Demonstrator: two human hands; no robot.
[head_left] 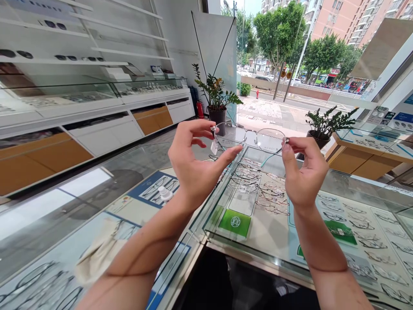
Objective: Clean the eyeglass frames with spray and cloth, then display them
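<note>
Held up above the glass counter is a pair of eyeglasses [245, 130] with thin metal rims and teal temple tips. My left hand [196, 159] touches its left hinge with the index finger, while the thumb reaches out below the left lens, apart from that finger. A small white tag [214, 147] hangs beside this hinge. At the other end, my right hand [303, 168] pinches the right hinge between thumb and fingers. Below the glasses, rows of spectacle frames [272, 193] lie in the display case, with a green card [235, 222] near its front.
A white bottle [165, 193] and a beige cloth [100, 249] are on the left counter. Potted plants [217, 97] stand by the shop window. Long display cabinets [106, 129] line the left wall. More frames [368, 237] fill the case at right.
</note>
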